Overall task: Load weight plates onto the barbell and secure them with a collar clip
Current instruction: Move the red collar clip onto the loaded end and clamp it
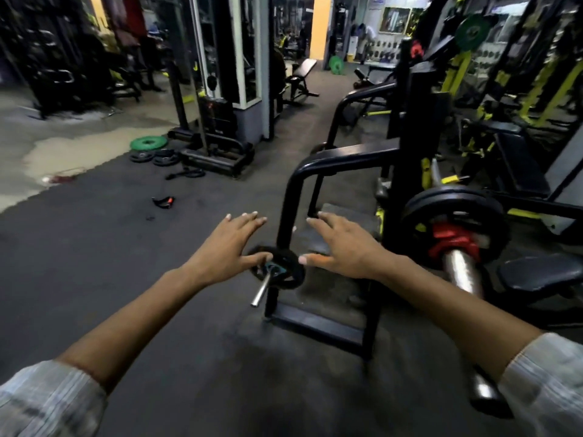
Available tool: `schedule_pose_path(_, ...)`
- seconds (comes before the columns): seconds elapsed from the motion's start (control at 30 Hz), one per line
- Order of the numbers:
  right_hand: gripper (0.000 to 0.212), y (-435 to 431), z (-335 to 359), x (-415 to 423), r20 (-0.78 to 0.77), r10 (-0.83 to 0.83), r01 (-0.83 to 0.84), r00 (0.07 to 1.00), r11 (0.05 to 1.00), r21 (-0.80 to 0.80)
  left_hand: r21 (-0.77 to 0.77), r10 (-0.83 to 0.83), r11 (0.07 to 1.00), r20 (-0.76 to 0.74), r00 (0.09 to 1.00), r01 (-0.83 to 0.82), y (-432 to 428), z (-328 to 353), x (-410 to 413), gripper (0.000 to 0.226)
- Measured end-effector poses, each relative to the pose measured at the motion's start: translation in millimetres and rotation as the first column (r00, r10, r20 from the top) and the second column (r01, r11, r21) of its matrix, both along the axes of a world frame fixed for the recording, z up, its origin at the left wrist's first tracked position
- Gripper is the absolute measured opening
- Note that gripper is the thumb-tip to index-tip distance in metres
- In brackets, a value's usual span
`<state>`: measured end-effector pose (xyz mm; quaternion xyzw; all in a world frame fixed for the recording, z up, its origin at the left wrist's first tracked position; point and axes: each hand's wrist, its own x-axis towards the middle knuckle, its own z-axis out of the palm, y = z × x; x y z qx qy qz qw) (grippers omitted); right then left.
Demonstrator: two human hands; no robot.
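A barbell sleeve juts toward me at the right, carrying a black weight plate held by a red collar clip. Lower down, a small black plate sits on a thin chrome peg of the black rack. My left hand hovers with fingers spread just left of that small plate, thumb at its rim. My right hand is spread just right of it, thumb near the rim. Neither hand holds anything.
A black rack frame stands in front of me. On the floor to the left lie a green plate, small black plates and a loose clip. Benches and machines fill the back and right.
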<state>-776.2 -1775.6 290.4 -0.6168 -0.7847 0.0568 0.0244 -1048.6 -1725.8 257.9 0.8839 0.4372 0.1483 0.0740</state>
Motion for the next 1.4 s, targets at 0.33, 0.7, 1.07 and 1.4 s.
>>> schedule_pose_path(0.33, 0.113, 73, -89, -159, -0.003, 0.029, -0.029, 1.000, 0.991, -0.130, -0.166, -0.027, 0.986, -0.108, 0.994, 0.008, 70, -81, -179, 0.114)
schedule_pose_path(0.7, 0.120, 282, -172, -210, -0.046, -0.037, 0.026, 0.998, 0.977, -0.213, -0.244, -0.074, 0.969, -0.155, 0.985, 0.034, 295, -148, -216, 0.096)
schedule_pose_path(1.07, 0.110, 570, -154, -210, -0.049, -0.088, 0.073, 0.995, 0.967, -0.245, -0.311, -0.043, 0.950, -0.125, 0.991, 0.002, 574, -137, -218, 0.088)
schedule_pose_path(1.4, 0.084, 861, -174, -207, -0.024, -0.177, 0.166, 0.984, 0.955, -0.247, -0.352, -0.115, 0.933, -0.082, 0.990, 0.080, 908, -168, -216, 0.092)
